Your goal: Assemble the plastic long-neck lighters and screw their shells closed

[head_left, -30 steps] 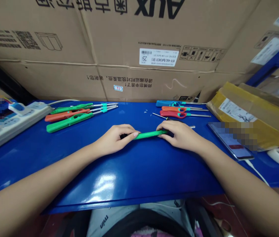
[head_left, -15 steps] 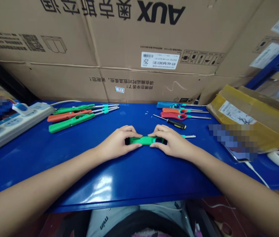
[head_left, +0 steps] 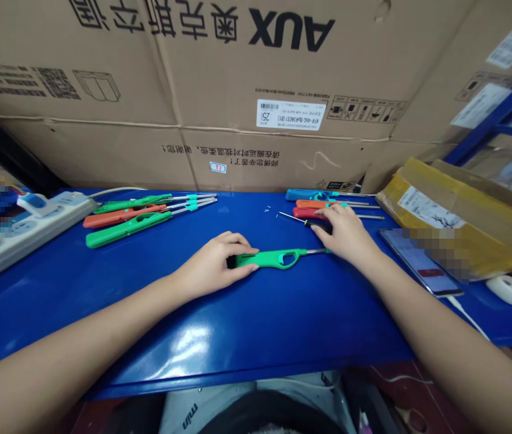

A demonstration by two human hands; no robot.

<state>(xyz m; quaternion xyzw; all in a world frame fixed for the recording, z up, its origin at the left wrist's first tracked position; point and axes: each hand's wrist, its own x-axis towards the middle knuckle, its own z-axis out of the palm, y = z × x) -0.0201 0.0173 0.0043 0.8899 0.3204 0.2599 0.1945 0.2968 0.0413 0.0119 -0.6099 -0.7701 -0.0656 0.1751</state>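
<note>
Head view: the right hand (head_left: 345, 234) has left the green lighter (head_left: 270, 259) and moved to the far right. Its fingers are loosely bent over the black-handled screwdriver (head_left: 312, 223); whether they grip it I cannot tell. The left hand (head_left: 213, 265) still pinches the lighter's left end between thumb and curled fingers, so one hand alone steadies it, flat on the middle of the blue table (head_left: 260, 325). The cardboard box (head_left: 192, 138) behind reads "AUX", upside down, beside Chinese characters. Its white label (head_left: 289, 114) shows "25".
</note>
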